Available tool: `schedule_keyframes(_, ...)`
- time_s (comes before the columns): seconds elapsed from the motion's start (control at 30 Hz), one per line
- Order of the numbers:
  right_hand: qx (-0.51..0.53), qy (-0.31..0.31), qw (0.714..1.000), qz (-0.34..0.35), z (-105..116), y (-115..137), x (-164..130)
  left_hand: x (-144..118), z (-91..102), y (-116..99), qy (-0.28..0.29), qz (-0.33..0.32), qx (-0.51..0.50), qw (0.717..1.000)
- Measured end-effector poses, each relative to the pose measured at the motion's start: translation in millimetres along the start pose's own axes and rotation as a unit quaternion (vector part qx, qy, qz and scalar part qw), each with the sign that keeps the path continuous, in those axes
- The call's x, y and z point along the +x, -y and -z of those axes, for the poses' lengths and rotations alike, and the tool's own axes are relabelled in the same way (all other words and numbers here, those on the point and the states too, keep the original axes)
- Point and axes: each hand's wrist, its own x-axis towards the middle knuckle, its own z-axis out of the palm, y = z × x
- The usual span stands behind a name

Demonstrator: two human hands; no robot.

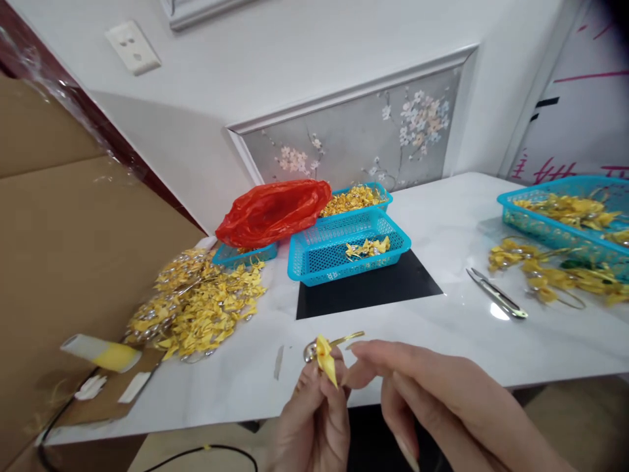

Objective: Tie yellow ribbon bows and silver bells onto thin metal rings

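Observation:
My left hand (314,413) pinches a small yellow ribbon flower (325,359) between thumb and fingers, above the table's front edge. A shiny silver bead (309,352) sits on the flower's left side, and a gold stem (348,338) sticks out to the right. Close beside it is my right hand (432,393), its index finger and thumb parted near the stem and my left fingertips, with nothing visible held in it. Just beyond both hands, a blue basket (299,265) holds a few similar yellow flowers (367,248).
A heap of yellow flowers (211,301) lies at left, near a clear-and-yellow cylinder (101,353). A red plastic bag (270,213) rests by a back basket (388,196). At right are thread snips (497,295), loose flowers (550,272) and another blue basket (511,213).

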Motion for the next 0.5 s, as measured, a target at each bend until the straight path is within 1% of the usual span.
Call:
schedule_keyframes(0.07,-0.005,0.019,1.0,-0.02,1.3,-2.7,1.9,-1.0,-4.1,0.1,-0.014,-0.019,0.022,0.999)
schedule_keyframes(0.13,-0.024,0.011,0.997,-0.071,1.4,-2.4,5.7,-2.1,-8.0,0.1,-0.031,-0.036,0.047,0.998)
schedule_keyframes(0.17,-0.039,0.008,0.996,-0.085,1.0,-1.2,8.3,-2.4,-9.0,-0.2,-0.036,-0.043,0.056,0.997)
schedule_keyframes(0.2,-0.055,0.001,0.995,-0.084,0.3,0.2,11.2,-2.6,-9.2,-0.6,-0.038,-0.047,0.06,0.996)
schedule_keyframes(0.23,-0.069,-0.005,0.995,-0.066,-0.8,1.7,14.1,-2.6,-8.4,-1.2,-0.04,-0.053,0.062,0.996)
schedule_keyframes(0.27,-0.078,-0.015,0.996,-0.033,-2.3,2.7,16.9,-2.3,-6.8,-1.9,-0.041,-0.061,0.067,0.995)
schedule_keyframes(0.3,-0.084,-0.033,0.996,0.002,-4.5,3.2,19.4,-1.9,-4.5,-2.7,-0.045,-0.073,0.083,0.993)
schedule_keyframes(0.33,-0.088,-0.05,0.994,0.031,-7.4,3.0,21.4,-1.4,-1.9,-3.4,-0.055,-0.091,0.12,0.987)
schedule_keyframes(0.4,-0.098,-0.071,0.991,0.052,-15.6,1.1,23.8,-1.3,2.5,-4.3,-0.09,-0.131,0.232,0.96)
schedule_keyframes(0.47,-0.126,-0.107,0.986,0.037,-25.7,-1.8,24.6,-4.6,3.5,-3.5,-0.122,-0.153,0.333,0.922)
schedule_keyframes(0.5,-0.141,-0.134,0.98,0.032,-30.4,-3.1,24.8,-8.2,2.3,-2.2,-0.131,-0.156,0.361,0.91)
